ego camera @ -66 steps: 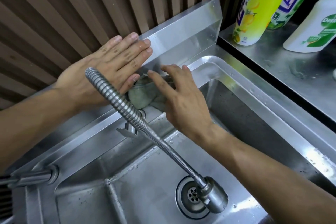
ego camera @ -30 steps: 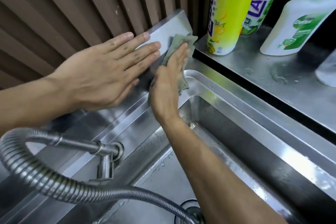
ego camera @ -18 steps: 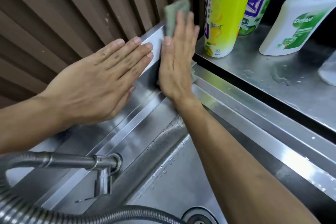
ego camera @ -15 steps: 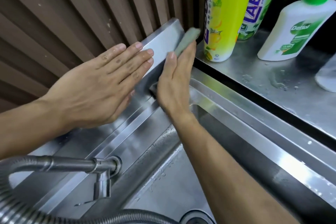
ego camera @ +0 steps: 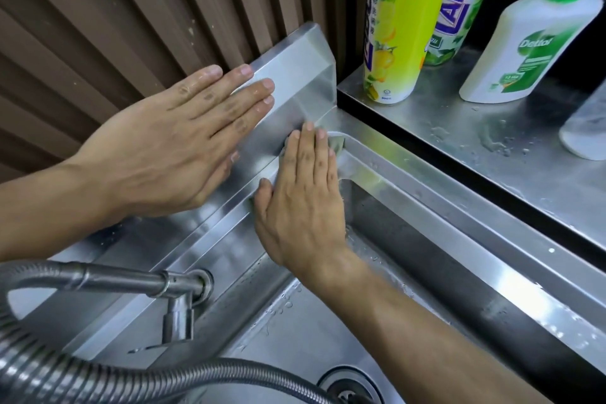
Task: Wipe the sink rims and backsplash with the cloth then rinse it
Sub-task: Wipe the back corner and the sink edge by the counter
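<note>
With the right hand (ego camera: pixel 303 197) pressing flat on the cloth (ego camera: pixel 337 143) at the rim (ego camera: pixel 426 193) corner and the left hand (ego camera: pixel 183 144) flat on the backsplash (ego camera: pixel 295 75), a wide sweep could knock the bottles (ego camera: pixel 398 23).

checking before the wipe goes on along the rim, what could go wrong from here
The right hand presses the grey-green cloth flat at the steel sink rim's back corner, close to the tall yellow spray can on the wet steel shelf; a wide sweep might knock it over. The cloth is only pressed, not gripped, so it could slide into the basin. The left hand rests on the steel backsplash, which may leave smears.
</note>
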{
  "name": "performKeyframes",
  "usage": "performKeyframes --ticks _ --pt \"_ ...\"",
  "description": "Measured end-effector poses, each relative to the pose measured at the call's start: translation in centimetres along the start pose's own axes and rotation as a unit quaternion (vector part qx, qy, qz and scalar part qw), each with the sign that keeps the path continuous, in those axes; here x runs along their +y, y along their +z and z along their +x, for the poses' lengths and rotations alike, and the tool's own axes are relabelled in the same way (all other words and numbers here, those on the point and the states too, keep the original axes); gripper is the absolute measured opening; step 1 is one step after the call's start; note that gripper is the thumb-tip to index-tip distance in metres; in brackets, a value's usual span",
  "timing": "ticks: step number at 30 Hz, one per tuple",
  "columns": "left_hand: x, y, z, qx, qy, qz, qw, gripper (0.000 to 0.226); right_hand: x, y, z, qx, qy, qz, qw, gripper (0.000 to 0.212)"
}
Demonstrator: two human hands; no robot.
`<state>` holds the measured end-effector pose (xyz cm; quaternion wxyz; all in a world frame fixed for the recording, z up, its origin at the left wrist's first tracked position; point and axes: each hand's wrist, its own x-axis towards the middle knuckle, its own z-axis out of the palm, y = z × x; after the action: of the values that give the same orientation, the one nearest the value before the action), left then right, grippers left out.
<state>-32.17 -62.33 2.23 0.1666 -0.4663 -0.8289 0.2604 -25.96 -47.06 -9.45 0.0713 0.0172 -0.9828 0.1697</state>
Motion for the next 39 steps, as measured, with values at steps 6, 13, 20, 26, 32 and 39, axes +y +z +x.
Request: performKeyframes --ticks 6,13,20,26,32,39 --pt "0.0 -0.3 -0.2 -0.005 -0.001 0.012 1.000 0.066 1.9 -0.7 4.1 -0.015 0.083 -0.048 0.995 0.082" --pt "-0.4 -1.9 0.2 -0.083 0.022 0.036 0.996 0.071 6.1 -2.3 2.4 0.004 0.054 -0.069 0.996 0.076" --pt "-0.7 -5.3 10.8 -0.174 0.073 -0.056 0.980 0.074 8.6 -3.6 2.0 -0.026 -0.038 -0.058 0.997 0.084" --pt "7.3 -0.6 12.8 -0.112 -0.101 -0.134 0.979 0.056 9.4 -3.3 2.4 0.003 -0.044 -0.060 0.997 0.074" --pt "11.0 3.2 9.2 -0.119 -0.190 -0.275 0.935 0.065 10.3 -3.5 0.7 0.042 -0.044 -0.060 0.996 0.062" --pt "11.6 3.5 9.1 -0.109 -0.212 -0.281 0.930 0.066 13.4 -6.2 -4.9 -0.004 -0.050 -0.084 0.995 0.064"
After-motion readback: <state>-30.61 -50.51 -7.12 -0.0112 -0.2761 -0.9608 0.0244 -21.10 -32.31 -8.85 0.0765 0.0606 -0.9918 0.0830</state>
